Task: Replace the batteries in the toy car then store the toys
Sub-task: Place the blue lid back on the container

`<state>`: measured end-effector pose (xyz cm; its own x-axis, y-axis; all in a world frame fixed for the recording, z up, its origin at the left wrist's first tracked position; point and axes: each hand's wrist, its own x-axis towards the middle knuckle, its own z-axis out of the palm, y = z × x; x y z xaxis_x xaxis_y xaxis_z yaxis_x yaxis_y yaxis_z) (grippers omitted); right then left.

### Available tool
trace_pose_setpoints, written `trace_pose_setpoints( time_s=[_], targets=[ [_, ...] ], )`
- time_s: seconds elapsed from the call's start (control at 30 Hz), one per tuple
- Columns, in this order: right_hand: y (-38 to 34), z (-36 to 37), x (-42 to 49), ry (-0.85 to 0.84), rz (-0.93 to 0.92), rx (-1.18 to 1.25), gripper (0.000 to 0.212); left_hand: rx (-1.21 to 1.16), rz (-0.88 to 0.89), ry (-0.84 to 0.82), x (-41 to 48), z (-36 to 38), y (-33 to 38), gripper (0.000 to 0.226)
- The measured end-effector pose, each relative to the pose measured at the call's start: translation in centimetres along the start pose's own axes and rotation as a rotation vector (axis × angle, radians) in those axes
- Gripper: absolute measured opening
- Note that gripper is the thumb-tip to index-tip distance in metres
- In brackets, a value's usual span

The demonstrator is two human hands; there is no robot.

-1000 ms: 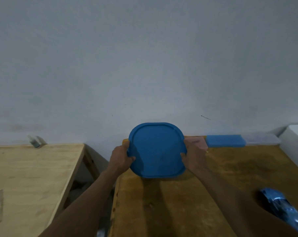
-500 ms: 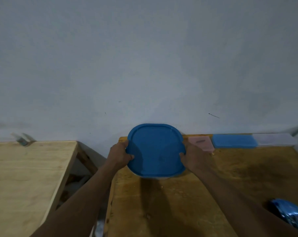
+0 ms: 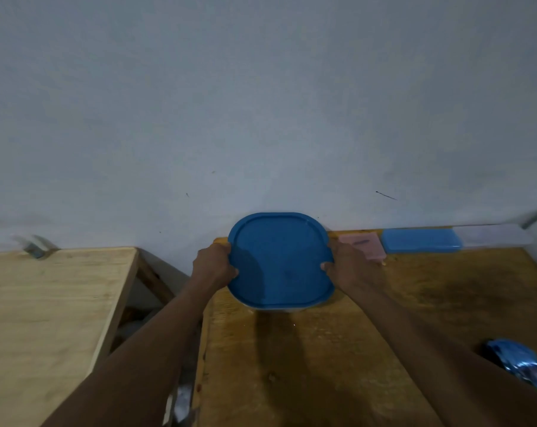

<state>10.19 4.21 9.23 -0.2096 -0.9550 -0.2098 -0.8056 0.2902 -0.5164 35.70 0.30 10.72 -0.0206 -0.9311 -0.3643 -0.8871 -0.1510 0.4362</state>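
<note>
Blue lid (image 3: 281, 263) | left hand (image 3: 213, 266) grips left edge | right hand (image 3: 350, 268) grips right edge

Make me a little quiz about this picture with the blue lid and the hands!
1. True or false: the left hand and the right hand both grip the blue lid.
2. Where is the toy car? A) on the darker table B) on the lid C) on the floor
3. What colour is the long box right of the pink box?
Key: 1 true; 2 A; 3 blue.
</note>
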Motion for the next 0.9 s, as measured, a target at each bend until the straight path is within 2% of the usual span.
trace_pose_setpoints(
  time_s=[0.17, 0.27, 0.33, 0.43, 0.57, 0.7, 0.8, 0.9],
  targets=[
    [-0.2, 0.6, 0.4, 0.027, 0.040, 0.044, 0.035, 0.098, -0.015, 0.005, 0.0, 0.1, -0.2, 0.054],
    [-0.2, 0.6, 0.5, 0.029, 0.078, 0.121, 0.046, 0.098, -0.016, -0.007, 0.2, 0.0, -0.1, 0.055],
    [-0.2, 0.7, 0.4, 0.039, 0.090, 0.154, 0.053, 0.147, 0.002, -0.007, 0.3, 0.0, 0.1, 0.048],
    [0.1, 0.9, 0.7, 0.057, 0.123, 0.177, 0.051, 0.197, 0.006, 0.011, 0.4, 0.1, 0.3, 0.035],
    [-0.1, 0.5, 1.5, 0.033, 0.175, 0.187, 0.047, 0.082, -0.029, -0.012, 0.8, 0.0, 0.0, 0.053],
    [-0.2, 0.1, 1.3, -0.014, 0.110, 0.139, 0.048, 0.065, 0.001, 0.008, 0.5, -0.2, -0.1, 0.056],
    [0.1, -0.3, 0.9, -0.033, 0.064, 0.142, 0.055, 0.049, 0.091, 0.058, 0.2, -0.2, -0.4, 0.062],
    [0.0, -0.5, 0.4, -0.008, -0.054, 0.108, 0.059, 0.087, 0.227, 0.025, 0.2, 0.1, -0.3, 0.084]
  ],
)
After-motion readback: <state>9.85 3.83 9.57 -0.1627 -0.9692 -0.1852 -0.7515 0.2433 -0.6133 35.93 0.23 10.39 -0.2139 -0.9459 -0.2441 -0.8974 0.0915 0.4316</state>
